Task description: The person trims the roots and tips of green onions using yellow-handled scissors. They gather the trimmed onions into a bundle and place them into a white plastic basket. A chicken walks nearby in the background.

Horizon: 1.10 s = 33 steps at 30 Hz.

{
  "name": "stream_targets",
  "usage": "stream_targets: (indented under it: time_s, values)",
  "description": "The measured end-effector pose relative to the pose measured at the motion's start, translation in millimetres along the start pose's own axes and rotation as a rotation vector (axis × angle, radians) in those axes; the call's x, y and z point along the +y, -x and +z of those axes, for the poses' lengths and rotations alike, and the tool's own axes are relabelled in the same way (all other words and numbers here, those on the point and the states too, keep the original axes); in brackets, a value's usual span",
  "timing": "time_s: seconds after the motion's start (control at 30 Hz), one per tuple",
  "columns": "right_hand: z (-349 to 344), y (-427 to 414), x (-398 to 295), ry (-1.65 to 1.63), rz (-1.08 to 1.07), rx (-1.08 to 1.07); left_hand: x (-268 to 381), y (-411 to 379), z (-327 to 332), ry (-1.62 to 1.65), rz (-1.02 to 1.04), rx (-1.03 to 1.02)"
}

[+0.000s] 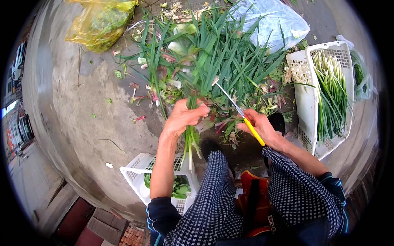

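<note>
My left hand (pixel 186 116) grips a small bunch of green-garlic-like stalks (pixel 191 140). Their pale ends hang towards me, and the leaves rise beyond my fist. In my right hand (pixel 261 125) is a narrow-bladed knife (pixel 232 103) with a yellow and red handle. Its blade points away from me, and a pale bit, possibly a root end, shows at the tip. Just beyond both hands, a large heap of long green leafy stalks (pixel 221 58) lies on the ground. Root trimmings and reddish stem pieces (pixel 154 93) are scattered around it.
On the right, a white plastic crate (pixel 303 95) holds a bunch of green stalks with pale ends (pixel 331 98). Another white crate (pixel 132 175) with leafy greens (pixel 181 187) stands by my left leg. A yellow bag (pixel 98 27) and a clear bag (pixel 274 23) lie at the back.
</note>
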State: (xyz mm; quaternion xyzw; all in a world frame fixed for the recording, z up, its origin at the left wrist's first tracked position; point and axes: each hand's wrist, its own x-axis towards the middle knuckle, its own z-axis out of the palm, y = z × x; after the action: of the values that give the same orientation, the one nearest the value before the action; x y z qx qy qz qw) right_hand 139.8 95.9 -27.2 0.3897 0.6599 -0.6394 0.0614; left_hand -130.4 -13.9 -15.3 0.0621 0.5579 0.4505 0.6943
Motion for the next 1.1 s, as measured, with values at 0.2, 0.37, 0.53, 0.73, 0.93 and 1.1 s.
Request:
stream_targets:
  time_s: [0.2, 0.37, 0.53, 0.73, 0.93, 1.1]
  values:
    - [-11.5, -15.6, 1.7, 0.235, -0.031, 0.107, 15.4, 34.5, -22.7, -0.005, 0.158, 0.162]
    - [-27.6, -19.4, -15.5, 0.883, -0.486, 0.283, 52.2, 40.4, 44.1, -0.493, 0.647, 0.563]
    - [-29.1, 4.3, -96.9, -1.149, 0.33, -0.541, 34.7, 22.9, 149.7, -0.966, 1.434, 0.061]
    - [-96.1, -1.8, -80.9, -0.964, 0.038, -0.004, -21.1, -7.9, 178.2, -1.254, 1.512, -0.118]
    - [-234.4, 88.4, -28.2, 0.306, 0.102, 0.821, 30.5, -38.5, 47.4, -1.338, 1.022, 0.434]
    - [-248.1, 139.9, 86.3, 0.752, 0.253, 0.726, 19.6, -93.9, 30.7, -1.313, 0.637, 0.552]
